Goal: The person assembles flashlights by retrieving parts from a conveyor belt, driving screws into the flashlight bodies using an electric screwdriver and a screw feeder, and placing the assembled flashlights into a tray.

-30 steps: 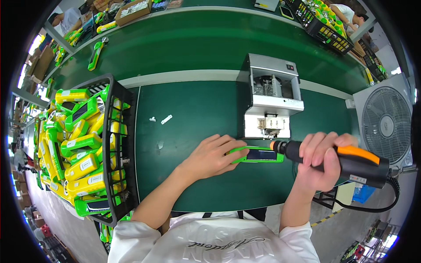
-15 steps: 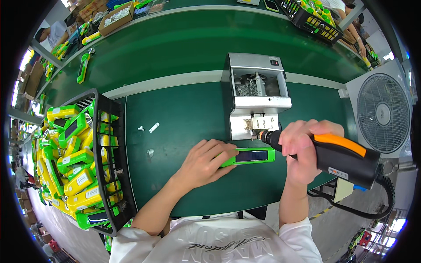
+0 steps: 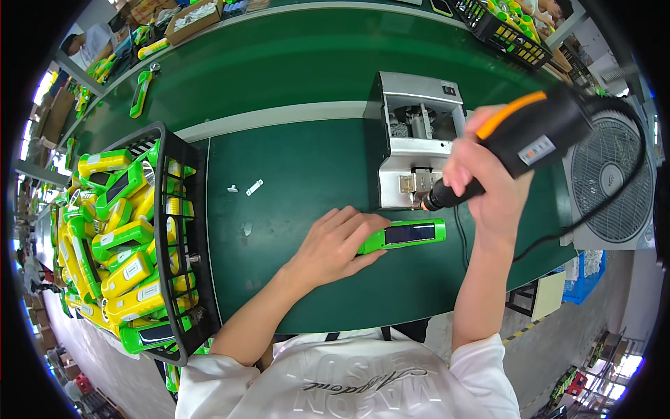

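Observation:
My right hand (image 3: 494, 159) is wrapped around a black electric screwdriver (image 3: 534, 133) with an orange lever. Its rear end is tilted up to the right, and its tip is at the front lip of a silver screw feeder (image 3: 419, 148). Under my left hand (image 3: 336, 244), a long green device (image 3: 410, 233) with a dark glossy panel lies on the green bench. The fingers and thumb close around its left end, hiding that part. The device's free end points right, just in front of the feeder.
A black crate (image 3: 183, 209) heaped with yellow-and-green devices stands at the left. Small white parts (image 3: 255, 187) lie on the bench mat. A white fan (image 3: 608, 174) stands at the right; the screwdriver's cable (image 3: 593, 220) loops in front of it. Another crate (image 3: 506, 35) sits far right.
My right hand has moved up, and the screwdriver's rear end has swung upward, while its tip stays at the feeder's front. My left hand keeps its hold on the green device.

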A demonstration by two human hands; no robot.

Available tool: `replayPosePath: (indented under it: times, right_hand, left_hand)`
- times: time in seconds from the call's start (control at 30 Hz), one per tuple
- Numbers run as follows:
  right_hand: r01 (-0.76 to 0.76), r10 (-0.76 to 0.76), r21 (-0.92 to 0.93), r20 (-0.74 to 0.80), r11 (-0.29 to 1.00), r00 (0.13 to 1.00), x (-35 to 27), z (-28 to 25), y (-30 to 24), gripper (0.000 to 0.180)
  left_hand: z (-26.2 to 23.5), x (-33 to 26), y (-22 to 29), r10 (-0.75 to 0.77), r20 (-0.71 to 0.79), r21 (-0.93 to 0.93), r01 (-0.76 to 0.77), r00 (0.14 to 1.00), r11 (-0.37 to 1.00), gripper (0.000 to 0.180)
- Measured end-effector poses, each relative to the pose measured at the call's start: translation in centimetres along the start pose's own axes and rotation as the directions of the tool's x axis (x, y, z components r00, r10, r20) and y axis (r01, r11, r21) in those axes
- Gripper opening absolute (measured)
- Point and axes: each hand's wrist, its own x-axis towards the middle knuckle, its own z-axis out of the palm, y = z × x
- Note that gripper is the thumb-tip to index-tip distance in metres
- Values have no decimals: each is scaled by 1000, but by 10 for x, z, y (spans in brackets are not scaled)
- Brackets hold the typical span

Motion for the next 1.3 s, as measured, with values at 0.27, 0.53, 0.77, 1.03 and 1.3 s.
replayPosePath:
  times: [0.27, 0.53, 0.77, 1.03, 1.3]
  right_hand:
    - [216, -220, 85, 46, 973, 974, -13, -12, 2, 22]
    - [265, -260, -76, 72, 961, 963, -20, -10, 8, 23]
    - [146, -115, -247, 134, 958, 984, -4, 3, 2, 19]
    - [-24, 31, -44, 157, 999, 987, 21, -6, 0, 23]
    - [3, -19, 109, 150, 994, 988, -21, 5, 9, 22]
  left_hand:
    - [2, -3, -3, -20, 40, 19, 19, 999, 1000, 46]
    - [2, -1, -3, -23, 54, -14, 24, 998, 1000, 47]
    - [2, 3, -1, -24, 57, -30, 26, 998, 999, 48]
    - [3, 2, 0, -36, -11, -28, 36, 999, 999, 41]
    - [3, -2, -1, -114, 4, -92, 114, 993, 989, 44]
